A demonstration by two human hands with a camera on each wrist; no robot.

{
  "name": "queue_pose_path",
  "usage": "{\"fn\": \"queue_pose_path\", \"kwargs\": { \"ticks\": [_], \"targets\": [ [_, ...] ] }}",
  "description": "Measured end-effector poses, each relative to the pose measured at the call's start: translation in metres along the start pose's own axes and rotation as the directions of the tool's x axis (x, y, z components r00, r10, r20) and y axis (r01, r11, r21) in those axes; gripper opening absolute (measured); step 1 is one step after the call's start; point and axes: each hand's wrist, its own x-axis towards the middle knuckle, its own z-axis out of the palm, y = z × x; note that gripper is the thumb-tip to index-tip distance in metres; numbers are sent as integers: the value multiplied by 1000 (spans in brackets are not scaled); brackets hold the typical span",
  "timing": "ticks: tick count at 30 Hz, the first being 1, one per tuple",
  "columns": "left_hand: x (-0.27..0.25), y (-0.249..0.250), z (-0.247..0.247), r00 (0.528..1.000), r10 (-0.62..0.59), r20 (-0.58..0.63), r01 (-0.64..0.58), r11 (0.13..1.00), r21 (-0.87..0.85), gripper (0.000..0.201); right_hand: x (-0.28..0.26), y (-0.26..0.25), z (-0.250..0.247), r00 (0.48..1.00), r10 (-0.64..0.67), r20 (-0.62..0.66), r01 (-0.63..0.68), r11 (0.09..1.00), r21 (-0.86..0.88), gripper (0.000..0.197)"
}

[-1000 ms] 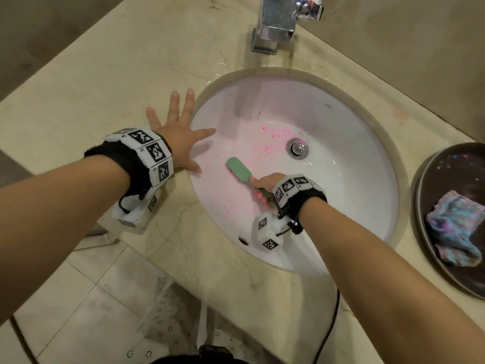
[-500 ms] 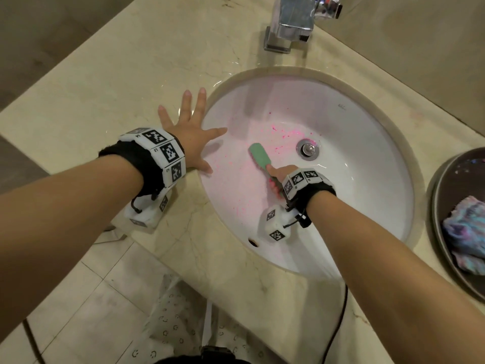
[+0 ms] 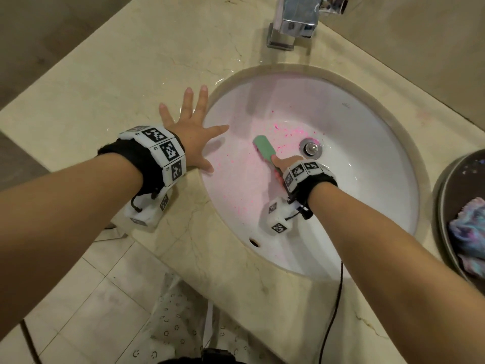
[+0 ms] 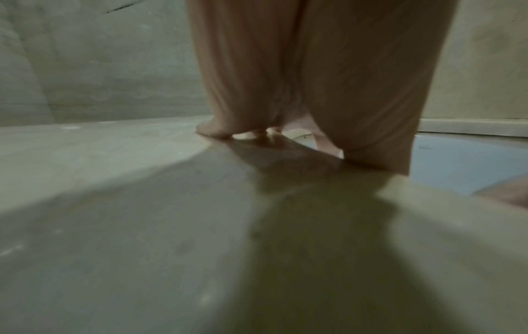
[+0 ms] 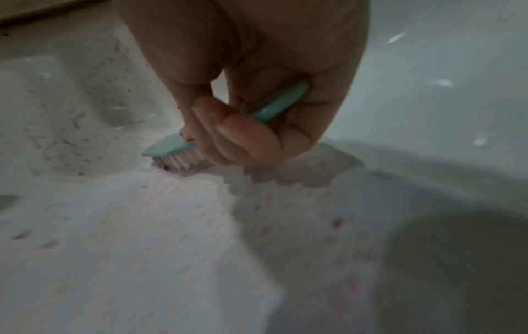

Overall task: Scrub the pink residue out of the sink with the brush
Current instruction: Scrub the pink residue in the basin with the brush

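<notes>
A white oval sink (image 3: 367, 179) is set into the beige stone counter, with pink residue (image 3: 286, 132) speckled over its left half and around the drain (image 3: 311, 147). My right hand (image 3: 284, 164) grips the handle of a green brush (image 3: 263, 148), whose head lies bristles-down on the basin just left of the drain. In the right wrist view my fingers (image 5: 248, 135) curl round the brush (image 5: 171, 147), its pinkish bristles touching the wet white surface. My left hand (image 3: 193, 135) lies flat and spread on the counter at the sink's left rim, thumb over the edge.
A chrome tap (image 3: 296, 19) stands behind the sink. At the right edge a dark round tray (image 3: 446, 206) holds a crumpled blue-pink cloth (image 3: 469, 240). A black cable (image 3: 336, 298) hangs over the counter's front edge. Tiled floor lies below left.
My right hand has pushed the brush from the sink's lower left up toward the drain. The left hand stays planted on the rim.
</notes>
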Motion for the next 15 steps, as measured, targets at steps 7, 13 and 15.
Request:
{"fn": "queue_pose_path", "kwargs": {
  "ticks": [7,13,15],
  "targets": [
    [1,0,1,1000,-1,2,1,1000,7,99,-14,6,21,928,149,341,-159,987,1,41],
    [1,-2,2,1000,5,-3,-5,1000,-2,100,8,14,-18,999,-29,-24,25,987,-159,37],
    [1,-1,2,1000,7,-5,-7,1000,-4,99,7,7,-11,1000,-28,1,28,996,-84,34]
  ]
}}
